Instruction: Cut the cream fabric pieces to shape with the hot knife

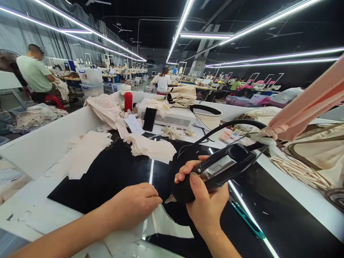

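Note:
My right hand is wrapped round a black handheld tool with a silver plate, a cable running from its upper end. Its rounded end points down and left, close above the black glossy board. My left hand rests at the board's near part, fingers pressed together over the edge of a pale, curved piece. What those fingers hold, if anything, is hidden. Stacked cream fabric pieces lie farther up the board, and more pale cut pieces are at its left.
Teal tweezers lie on the right. Behind the board are a phone, a red bottle and a white vented box. Pink fabric hangs at the upper right by the tool's cable. A seated person is far left.

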Available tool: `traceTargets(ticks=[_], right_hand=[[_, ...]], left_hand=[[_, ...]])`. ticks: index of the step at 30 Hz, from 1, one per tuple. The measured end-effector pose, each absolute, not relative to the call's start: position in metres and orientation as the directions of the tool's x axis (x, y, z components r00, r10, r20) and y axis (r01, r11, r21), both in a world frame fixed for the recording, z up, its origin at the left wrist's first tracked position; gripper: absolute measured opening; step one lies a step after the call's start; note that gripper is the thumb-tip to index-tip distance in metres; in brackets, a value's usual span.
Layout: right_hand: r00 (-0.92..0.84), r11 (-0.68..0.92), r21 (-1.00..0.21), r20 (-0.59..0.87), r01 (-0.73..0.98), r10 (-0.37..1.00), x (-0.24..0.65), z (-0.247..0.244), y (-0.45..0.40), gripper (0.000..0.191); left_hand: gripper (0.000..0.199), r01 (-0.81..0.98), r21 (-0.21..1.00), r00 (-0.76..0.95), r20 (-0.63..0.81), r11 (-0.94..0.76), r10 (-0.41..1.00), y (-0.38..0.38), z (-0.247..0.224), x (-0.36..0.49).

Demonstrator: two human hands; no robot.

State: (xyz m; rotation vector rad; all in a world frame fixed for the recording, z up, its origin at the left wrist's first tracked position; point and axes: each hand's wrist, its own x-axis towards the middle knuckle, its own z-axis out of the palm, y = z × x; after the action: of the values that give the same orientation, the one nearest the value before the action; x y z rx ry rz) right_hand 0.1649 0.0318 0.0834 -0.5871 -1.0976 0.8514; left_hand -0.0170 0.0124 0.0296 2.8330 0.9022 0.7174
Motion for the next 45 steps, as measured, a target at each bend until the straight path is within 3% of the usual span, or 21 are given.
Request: traceTargets(ticks=[12, 29, 45], right_hand=[[0.176, 0.579, -0.755, 0.553, -0.307, 0.815, 0.153, 0.077, 0.033, 0.028], [0.163, 0.574, -0.769, 0.551, -0.282, 0.818, 0.155, 0.079, 0.029, 0.027], [0.178, 0.569, -0.761, 0.542, -0.311, 0.822, 0.152, 0.079, 0.029, 0.028]], left_hand=[[0.018, 0.549, 0.217, 0.710, 0.389, -0.807, 0.588, 0.001, 0.021, -0.022], [0.020, 0.544, 0.096, 0.711, 0.475, -0.834, 0.519, -0.004, 0.017, -0.023], [0.023, 0.545, 0.105, 0.720, 0.450, -0.832, 0.528, -0.004, 0.017, -0.026]])
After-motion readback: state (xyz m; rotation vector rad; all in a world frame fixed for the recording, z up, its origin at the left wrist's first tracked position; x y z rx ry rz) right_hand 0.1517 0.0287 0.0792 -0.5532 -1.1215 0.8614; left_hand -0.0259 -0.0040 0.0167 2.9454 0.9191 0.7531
